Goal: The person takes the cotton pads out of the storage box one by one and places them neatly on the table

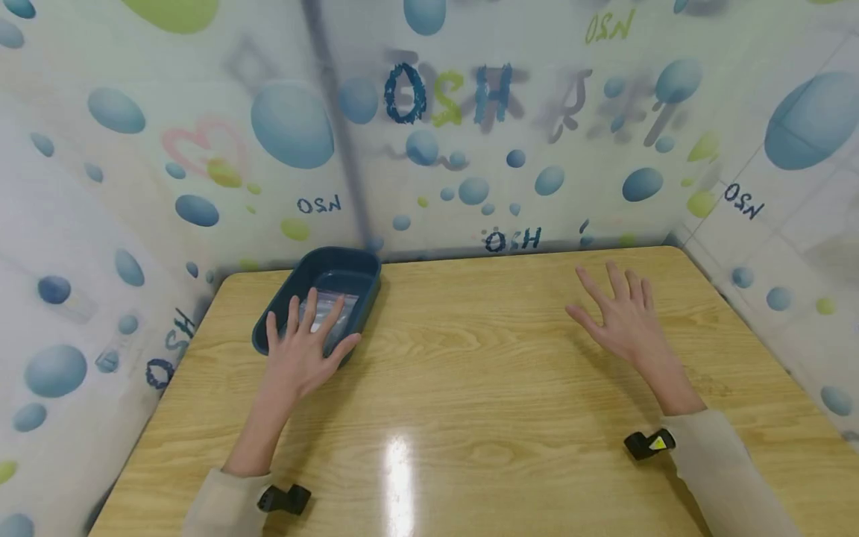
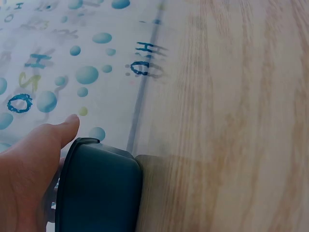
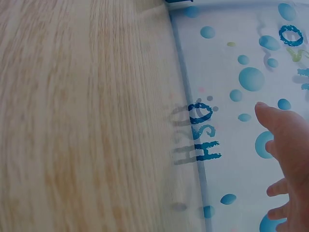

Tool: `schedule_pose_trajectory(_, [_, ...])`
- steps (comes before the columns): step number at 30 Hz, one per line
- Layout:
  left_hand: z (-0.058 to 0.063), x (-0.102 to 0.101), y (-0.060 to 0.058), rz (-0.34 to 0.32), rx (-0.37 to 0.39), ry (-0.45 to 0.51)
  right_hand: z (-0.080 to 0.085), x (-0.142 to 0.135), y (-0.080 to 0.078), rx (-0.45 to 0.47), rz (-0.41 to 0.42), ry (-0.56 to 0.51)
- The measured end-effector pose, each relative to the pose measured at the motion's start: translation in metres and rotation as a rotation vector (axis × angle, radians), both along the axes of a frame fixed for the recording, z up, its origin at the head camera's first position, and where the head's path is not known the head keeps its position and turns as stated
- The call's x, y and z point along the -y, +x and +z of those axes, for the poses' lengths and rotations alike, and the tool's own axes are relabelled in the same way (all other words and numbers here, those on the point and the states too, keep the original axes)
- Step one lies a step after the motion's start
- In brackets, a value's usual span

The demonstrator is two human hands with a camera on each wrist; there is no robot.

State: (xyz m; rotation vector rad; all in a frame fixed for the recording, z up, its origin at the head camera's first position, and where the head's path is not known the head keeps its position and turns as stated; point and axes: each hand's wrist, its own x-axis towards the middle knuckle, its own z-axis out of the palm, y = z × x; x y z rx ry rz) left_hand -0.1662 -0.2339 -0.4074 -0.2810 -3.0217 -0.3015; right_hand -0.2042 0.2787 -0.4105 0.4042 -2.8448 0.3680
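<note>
A dark blue plastic tray [image 1: 345, 257] stands at the table's back left. Inside it lies a clear plastic bag [image 1: 326, 302] with a reddish strip along its top; what the bag contains is too unclear to tell. My left hand [image 1: 303, 356] is over the tray's near part, fingers spread and holding nothing. In the left wrist view the thumb of that hand [image 2: 34, 164] shows beside the outer wall of the tray [image 2: 101, 188]. My right hand [image 1: 627, 321] hovers over the back right of the table, fingers spread, with nothing in it; part of it [image 3: 289, 150] shows in the right wrist view.
The wooden table [image 1: 483, 373] reaches back to a pale curtain [image 1: 456, 171] printed with blue and green drops and lettering. Similar sheeting [image 1: 792, 246] borders the right side, and more hangs at the left. A black wrist camera [image 1: 285, 500] sits at each sleeve cuff.
</note>
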Motion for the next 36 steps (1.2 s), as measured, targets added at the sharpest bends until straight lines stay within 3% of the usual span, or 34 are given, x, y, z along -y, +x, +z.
schedule_pose_trajectory(20, [0.0018,0.0018,-0.0016,-0.004,-0.002,0.016,0.0014,-0.0010,0.0021,0.009,-0.004,-0.001])
schedule_pose_trajectory(28, [0.0024,0.0027,-0.0024,0.007,-0.002,0.073,0.0060,0.0023,0.0028,0.017,0.002,-0.009])
schedule_pose_trajectory(36, [0.0016,0.0051,-0.0030,0.015,-0.005,0.067,0.0076,0.0066,0.0001,0.034,0.072,-0.083])
